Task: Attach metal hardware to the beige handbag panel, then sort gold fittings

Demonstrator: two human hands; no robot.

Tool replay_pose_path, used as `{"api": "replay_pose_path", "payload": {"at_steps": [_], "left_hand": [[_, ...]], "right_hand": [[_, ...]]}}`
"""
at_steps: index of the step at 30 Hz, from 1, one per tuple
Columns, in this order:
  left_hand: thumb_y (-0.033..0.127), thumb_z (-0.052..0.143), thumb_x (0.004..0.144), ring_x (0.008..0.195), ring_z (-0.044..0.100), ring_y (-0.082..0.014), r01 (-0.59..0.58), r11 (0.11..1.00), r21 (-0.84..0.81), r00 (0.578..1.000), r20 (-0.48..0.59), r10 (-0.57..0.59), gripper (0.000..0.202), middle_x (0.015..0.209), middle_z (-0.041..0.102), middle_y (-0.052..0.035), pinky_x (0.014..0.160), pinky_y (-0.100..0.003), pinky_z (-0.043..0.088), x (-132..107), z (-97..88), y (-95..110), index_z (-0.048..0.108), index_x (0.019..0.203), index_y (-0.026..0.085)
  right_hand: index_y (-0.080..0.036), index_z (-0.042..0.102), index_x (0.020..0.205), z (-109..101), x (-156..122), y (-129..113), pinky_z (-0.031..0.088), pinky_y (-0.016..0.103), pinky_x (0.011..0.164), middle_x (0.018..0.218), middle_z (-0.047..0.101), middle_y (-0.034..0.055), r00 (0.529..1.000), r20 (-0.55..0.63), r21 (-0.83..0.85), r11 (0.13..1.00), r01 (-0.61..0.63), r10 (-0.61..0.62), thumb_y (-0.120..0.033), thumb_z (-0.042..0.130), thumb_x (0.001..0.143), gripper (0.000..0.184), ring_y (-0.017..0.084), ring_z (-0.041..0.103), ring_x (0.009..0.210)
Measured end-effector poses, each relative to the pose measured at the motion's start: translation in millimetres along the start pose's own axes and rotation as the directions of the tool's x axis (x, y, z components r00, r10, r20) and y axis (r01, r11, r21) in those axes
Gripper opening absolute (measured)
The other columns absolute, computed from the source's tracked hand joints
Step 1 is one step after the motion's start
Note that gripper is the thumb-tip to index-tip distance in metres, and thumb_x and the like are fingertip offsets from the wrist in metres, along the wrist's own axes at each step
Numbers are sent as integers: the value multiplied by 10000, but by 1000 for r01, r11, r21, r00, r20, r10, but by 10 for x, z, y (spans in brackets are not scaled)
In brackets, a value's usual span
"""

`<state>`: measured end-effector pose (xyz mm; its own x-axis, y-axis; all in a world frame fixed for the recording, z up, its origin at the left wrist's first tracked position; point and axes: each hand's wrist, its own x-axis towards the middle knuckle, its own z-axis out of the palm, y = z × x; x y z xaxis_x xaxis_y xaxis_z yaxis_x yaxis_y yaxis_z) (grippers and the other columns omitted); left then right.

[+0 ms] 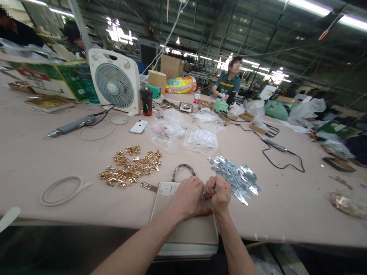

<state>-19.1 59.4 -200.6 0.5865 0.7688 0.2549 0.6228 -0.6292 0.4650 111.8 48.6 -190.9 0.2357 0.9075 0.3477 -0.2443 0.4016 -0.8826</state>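
The wide table (43,160) carries it all, and at its near edge lies a pale bag (183,229), long axis running away from the person, curved handle (183,168) at the far end. Silver plates (235,177) lie just right of the hands, the gold fittings (130,166) further off to the left. Left hand (189,196) and right hand (219,193) meet over the bag's top right corner, both clenched on a small metal piece (205,195), too hidden to name.

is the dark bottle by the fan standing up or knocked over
Upright: the dark bottle stands on its base on the table, lid on top, right of the fan.
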Motion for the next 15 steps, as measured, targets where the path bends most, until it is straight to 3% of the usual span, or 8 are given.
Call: {"api": "replay_pose_path", "payload": {"at_steps": [4, 6, 9, 11, 15], "left_hand": [[624, 875, 676, 1160, 562, -317, -15, 1000, -12, 1000, -17, 15, 617, 1141, 665, -82, 952, -418, 458, -17, 1, -6, 640, 1083, 224], [603, 874, 681, 1148, 568, -316, -4, 1000, -13, 1000, -13, 4, 584, 1130, 669, -82, 944, -418, 458, -13, 0, -6, 643, 1060, 223], [523, 861, 700, 1104, 588, -314, 15, 1000, -12, 1000, 5, -15, 483, 1071, 680, -79, 920, -418, 463, 8, -7, 11, 649, 1011, 220], [525, 845, 710, 1102, 592, -321, 18, 1000, -10, 1000, 10, -18, 461, 1061, 683, -84, 925, -427, 465, 21, -8, 31, 656, 998, 219], [532, 827, 739, 1162, 579, -330, 4, 1000, -8, 1000, 5, -4, 488, 1156, 684, -91, 982, -443, 458, 45, 24, 35, 665, 1089, 233]], "right_hand": [[-226, 461, 650, 18, 41, -166, 240, 217, 394, 501, 340, -74, 986, -37, 106, 981, 165, -162, -379, 528, 1000, 387, 85, 306, 400], [-229, 458, 637, 26, 34, -154, 248, 226, 399, 492, 344, -72, 983, -40, 87, 980, 180, -177, -380, 549, 985, 390, 88, 311, 400], [-234, 441, 625, 13, 4, 29, 226, 223, 382, 482, 361, -74, 999, -33, 26, 999, 21, -21, -414, 570, 972, 412, 85, 296, 388], [-235, 436, 639, -28, -4, 142, 214, 214, 369, 481, 359, -83, 995, -80, 77, 995, -58, 64, -449, 561, 970, 413, 80, 280, 378], [-235, 416, 678, -293, 60, 91, 202, 191, 367, 499, 331, -106, 957, -253, 246, 966, -80, 143, -500, 538, 962, 408, 63, 227, 377]]}}
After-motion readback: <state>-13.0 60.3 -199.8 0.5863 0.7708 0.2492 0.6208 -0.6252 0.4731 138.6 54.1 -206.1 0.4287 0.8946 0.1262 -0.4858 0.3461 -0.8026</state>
